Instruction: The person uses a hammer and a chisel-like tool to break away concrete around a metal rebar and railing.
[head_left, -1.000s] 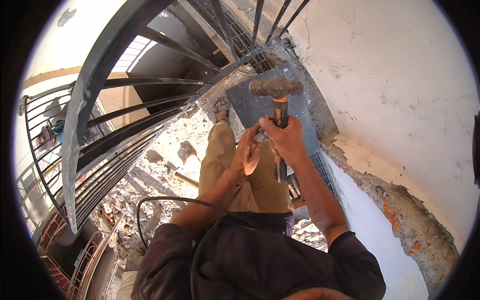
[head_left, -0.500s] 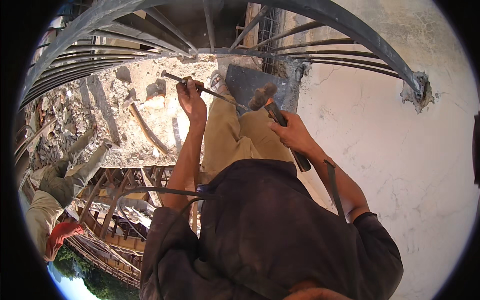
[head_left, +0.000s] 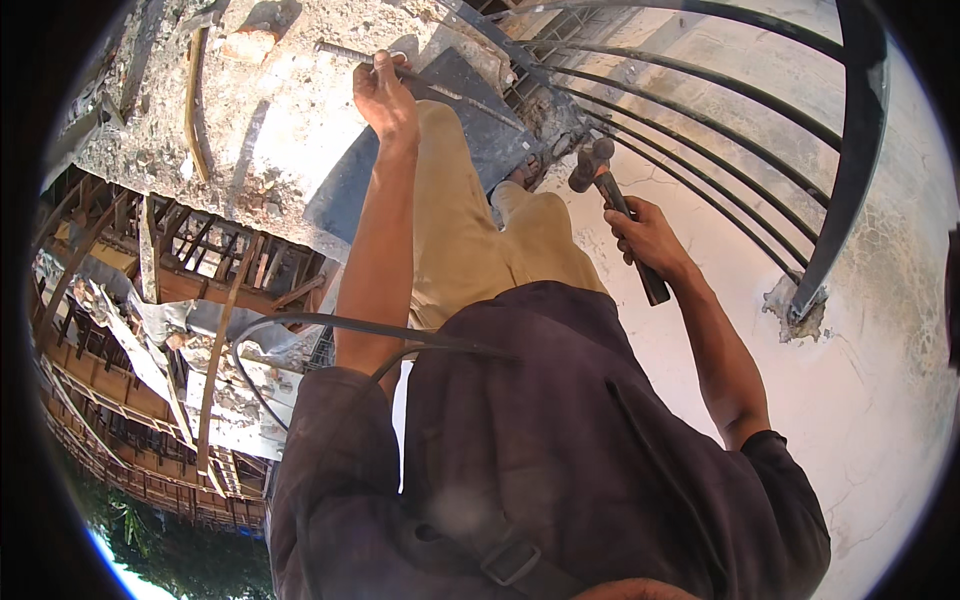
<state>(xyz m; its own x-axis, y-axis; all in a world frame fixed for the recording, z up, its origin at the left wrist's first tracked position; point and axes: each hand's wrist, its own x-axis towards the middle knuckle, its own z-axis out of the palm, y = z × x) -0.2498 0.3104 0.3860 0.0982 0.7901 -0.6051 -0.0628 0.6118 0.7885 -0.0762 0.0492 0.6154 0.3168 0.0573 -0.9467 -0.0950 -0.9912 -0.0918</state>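
Note:
My left hand (head_left: pixel 386 95) is closed round a long thin metal chisel (head_left: pixel 460 97), held slantwise over a dark flat sheet (head_left: pixel 345 190). One end points up and left; the other reaches toward the corner where the rubble floor meets the wall. My right hand (head_left: pixel 648 238) grips a hammer (head_left: pixel 612 192) by its dark handle, with an orange band below the head. The hammer head is up, to the right of the chisel's far end and apart from it. Between the hands are my legs in tan trousers (head_left: pixel 450 200).
A curved metal railing (head_left: pixel 862 170) with dark bars runs along the pale cracked wall (head_left: pixel 720 370) at right. On the broken concrete floor (head_left: pixel 275 130) lies a wooden-handled tool (head_left: pixel 193 110). Beyond the floor's edge, wooden framing (head_left: pixel 225 290) drops away at left. A black strap or cable (head_left: pixel 330 320) loops beside my left arm.
The view has swung, shifting the railing rightward and the floor up and left. The hammer has moved away from the chisel's end. The other person at left is out of view.

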